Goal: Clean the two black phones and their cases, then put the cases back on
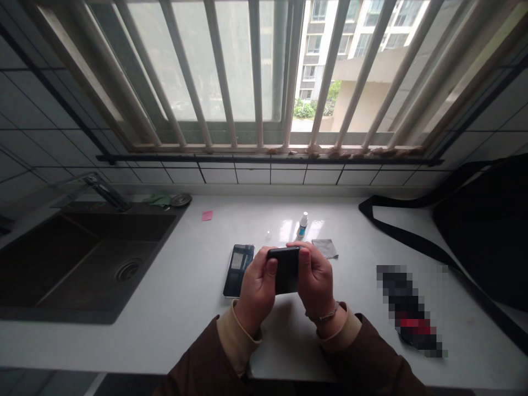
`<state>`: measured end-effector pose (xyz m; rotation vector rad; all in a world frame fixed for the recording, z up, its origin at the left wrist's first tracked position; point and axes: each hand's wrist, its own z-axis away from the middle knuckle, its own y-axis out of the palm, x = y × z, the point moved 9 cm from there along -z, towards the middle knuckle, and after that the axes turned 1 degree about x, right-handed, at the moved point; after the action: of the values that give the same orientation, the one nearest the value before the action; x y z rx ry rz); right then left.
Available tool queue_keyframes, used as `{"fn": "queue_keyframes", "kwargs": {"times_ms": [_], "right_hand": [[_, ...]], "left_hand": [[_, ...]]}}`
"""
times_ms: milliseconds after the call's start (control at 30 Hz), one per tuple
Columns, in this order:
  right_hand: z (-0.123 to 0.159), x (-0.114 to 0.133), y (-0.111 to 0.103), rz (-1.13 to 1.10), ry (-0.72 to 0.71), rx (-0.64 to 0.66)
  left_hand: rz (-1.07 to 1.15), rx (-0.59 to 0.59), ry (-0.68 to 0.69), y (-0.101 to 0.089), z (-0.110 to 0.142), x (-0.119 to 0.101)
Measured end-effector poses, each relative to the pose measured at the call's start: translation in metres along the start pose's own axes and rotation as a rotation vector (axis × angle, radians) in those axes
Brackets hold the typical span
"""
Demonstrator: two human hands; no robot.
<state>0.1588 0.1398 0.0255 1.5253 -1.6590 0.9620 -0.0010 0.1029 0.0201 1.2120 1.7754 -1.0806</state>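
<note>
Between my two hands, above the middle of the white counter, is a black rectangular object [287,274] with rounded corners; whether it is a phone or a slim case I cannot tell. My left hand [258,286] is closed around its left side, thumb on the near face. On the right side my right hand [317,278] grips it the same way, and its fingers behind are hidden. A smartphone [239,269] with a dark screen lies beside my left hand. Just beyond the hands stand a small white bottle [303,225] with a blue label and a folded grey cloth [325,248].
At the left is a dark sink [103,258] with a faucet [108,191]; a green cloth [159,199] and a metal strainer [180,199] lie by its rim. A pink note [207,215] lies farther back. Rightward are a pixelated dark item [406,302] and a black bag [482,225] with a strap.
</note>
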Motion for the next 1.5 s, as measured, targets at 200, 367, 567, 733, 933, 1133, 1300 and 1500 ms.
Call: {"fn": "queue_keyframes", "kwargs": {"times_ms": [200,367,567,733,933,1133,1300,1500], "right_hand": [[-0.005,-0.015,0.014,-0.057,0.126,0.105],[-0.003,-0.035,0.036,0.019,0.293,0.339],[0.004,-0.032,0.050,0.104,0.252,0.518],[0.003,-0.026,0.048,0.211,0.227,0.501],[-0.001,-0.033,0.043,0.209,0.300,0.430],[0.023,-0.053,0.071,-0.130,0.552,0.714],[0.044,-0.044,0.091,-0.278,0.610,0.950],[0.047,-0.045,0.088,-0.279,0.715,0.901]], "left_hand": [[0.328,-0.118,-0.300,0.001,-0.003,0.035],[0.845,-0.483,-0.400,-0.020,-0.009,0.061],[1.081,-0.660,-0.422,-0.038,-0.013,0.065],[1.098,-0.662,-0.438,-0.036,-0.012,0.062],[1.094,-0.582,-0.372,-0.032,-0.016,0.049],[1.115,-0.541,-0.452,-0.025,-0.013,0.053],[1.096,-0.554,-0.517,-0.023,-0.009,0.062],[1.073,-0.547,-0.427,-0.026,-0.012,0.052]]}}
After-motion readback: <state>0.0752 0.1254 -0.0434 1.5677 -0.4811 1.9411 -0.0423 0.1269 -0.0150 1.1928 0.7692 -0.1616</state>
